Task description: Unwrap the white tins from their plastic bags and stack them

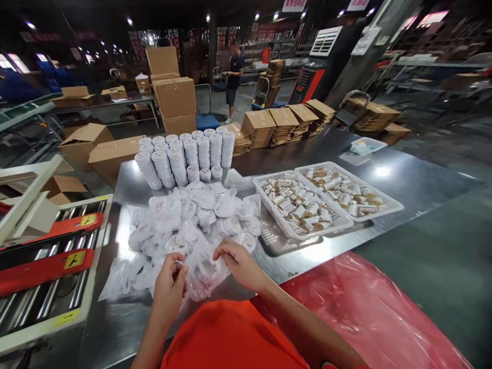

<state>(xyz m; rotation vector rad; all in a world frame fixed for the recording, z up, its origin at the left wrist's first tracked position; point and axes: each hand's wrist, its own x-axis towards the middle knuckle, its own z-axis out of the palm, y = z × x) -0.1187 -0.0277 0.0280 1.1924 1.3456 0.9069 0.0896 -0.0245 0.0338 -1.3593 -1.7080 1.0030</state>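
A clear plastic bag [205, 274] with whitish contents hangs between my two hands, low in front of the pile. My left hand [171, 284] has its fingers curled in at the bag's left side. On the other side, my right hand [240, 264] pinches the bag's upper edge between thumb and fingertips. What exactly lies in the fingers is partly hidden. Just beyond is a heap of similar clear bags [165, 212] with round white pieces inside. Behind the heap stand stacks of round white discs [203, 151] in several columns.
Two white baskets [295, 236] of small white-and-gold pieces stand right on the metal table [274, 259]. A small plastic tub [365, 146] lies farther back. Red plastic sheeting [357, 302] borders my right, a roller conveyor [49, 261] my left. Flattened cartons [259, 128] and a person [233, 77] are beyond.
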